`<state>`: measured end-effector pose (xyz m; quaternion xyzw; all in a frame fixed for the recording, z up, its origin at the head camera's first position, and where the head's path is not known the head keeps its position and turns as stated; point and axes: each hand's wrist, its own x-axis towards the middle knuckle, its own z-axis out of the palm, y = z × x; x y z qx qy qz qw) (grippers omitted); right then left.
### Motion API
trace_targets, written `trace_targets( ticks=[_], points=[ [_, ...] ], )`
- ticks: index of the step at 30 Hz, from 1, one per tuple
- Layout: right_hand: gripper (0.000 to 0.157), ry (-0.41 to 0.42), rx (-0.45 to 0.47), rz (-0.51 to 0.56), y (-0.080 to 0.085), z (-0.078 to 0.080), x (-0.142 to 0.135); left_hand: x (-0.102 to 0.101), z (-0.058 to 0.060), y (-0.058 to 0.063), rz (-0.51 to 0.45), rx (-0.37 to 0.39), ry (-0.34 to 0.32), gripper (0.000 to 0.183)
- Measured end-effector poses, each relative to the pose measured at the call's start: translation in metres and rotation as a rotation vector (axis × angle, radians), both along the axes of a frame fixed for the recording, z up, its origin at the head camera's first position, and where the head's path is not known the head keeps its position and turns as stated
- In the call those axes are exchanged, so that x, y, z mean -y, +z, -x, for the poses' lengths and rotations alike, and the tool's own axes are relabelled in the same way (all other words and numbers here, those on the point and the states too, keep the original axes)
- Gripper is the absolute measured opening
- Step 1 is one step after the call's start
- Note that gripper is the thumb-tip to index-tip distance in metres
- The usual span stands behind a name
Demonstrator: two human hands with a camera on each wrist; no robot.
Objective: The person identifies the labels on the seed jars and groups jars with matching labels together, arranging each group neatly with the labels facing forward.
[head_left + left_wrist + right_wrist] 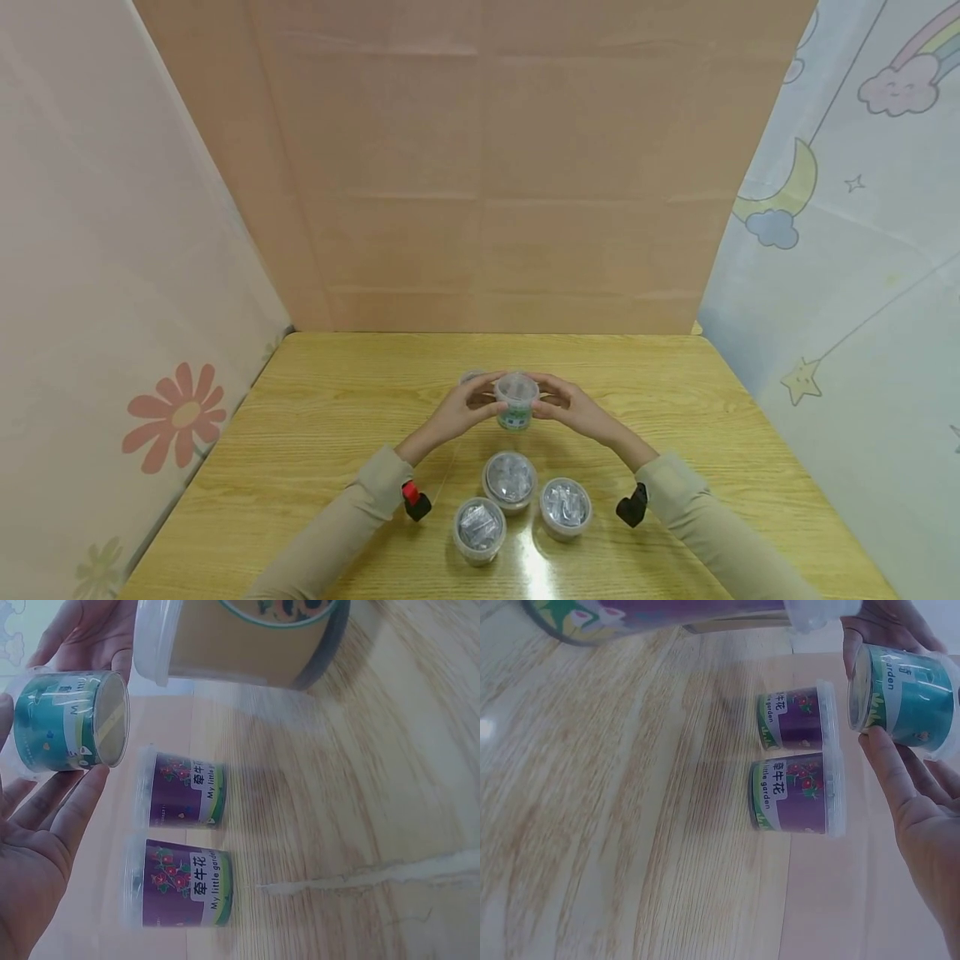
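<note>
Find the teal-labelled cup raised clear of the table, roughly upright, between both hands. Record left hand grasping it from the left, thumb on the near side, fingers round the far side; right hand grasping it likewise from the right. Note no release on either side. Observe 2 purple-labelled cups standing upright side by side on the table beyond; in the head view, see only 1 rim past the left hand. Count 3 cups nearer the body, silvery packets visible from above: middle cup, left cup, right cup, all apart from the hands. Farther out, note brown panel behind the table. Judge progress as partial: lift done, 2-handed hold established, putting down of the raised cup left over. Cannot tell its intended resting place from these views, nor any finished layout.
</note>
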<state>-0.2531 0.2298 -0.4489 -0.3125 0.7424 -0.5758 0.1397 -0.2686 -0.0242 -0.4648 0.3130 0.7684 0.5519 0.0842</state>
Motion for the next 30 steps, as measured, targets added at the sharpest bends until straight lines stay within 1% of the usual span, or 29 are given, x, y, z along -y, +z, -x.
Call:
trace_targets(
  ticks=[3, 7, 10, 12, 14, 16, 20, 23, 27, 30],
  points=[
    [0.051, 0.005, 0.003, 0.0, -0.001, 0.0, 0.002, 0.002, -0.002, 0.003, 0.011, 0.015, -0.002, 0.055],
    [0.053, 0.006, 0.007, -0.003, 0.0, -0.001, 0.005, 0.006, -0.009, 0.016, 0.01, 0.009, -0.03, 0.054],
    [0.053, 0.006, 0.009, -0.004, 0.0, -0.001, 0.007, 0.009, -0.015, 0.027, 0.02, -0.006, -0.036, 0.054],
    [0.053, 0.006, 0.008, -0.007, -0.001, 0.0, 0.009, 0.011, -0.017, 0.03, 0.031, -0.006, -0.033, 0.055],
    [0.053, 0.006, 0.007, -0.01, -0.001, 0.0, 0.01, 0.012, -0.018, 0.03, 0.036, 0.0, -0.029, 0.055],
    [0.053, 0.004, 0.004, -0.012, -0.002, 0.001, 0.011, 0.013, -0.016, 0.028, 0.031, 0.009, -0.026, 0.055],
    [0.054, -0.002, -0.002, -0.018, -0.001, 0.0, 0.015, 0.015, -0.006, 0.008, 0.011, 0.013, -0.008, 0.054],
    [0.053, -0.008, -0.006, -0.022, 0.001, -0.001, 0.017, 0.017, -0.007, 0.011, 0.015, 0.012, -0.015, 0.054],
    [0.053, -0.006, -0.021, -0.037, 0.009, -0.003, 0.021, 0.02, -0.016, 0.029, 0.016, 0.018, -0.042, 0.055],
    [0.054, 0.005, -0.034, -0.054, 0.019, -0.008, 0.024, 0.021, -0.016, 0.03, -0.001, 0.013, -0.046, 0.055]
  ],
)
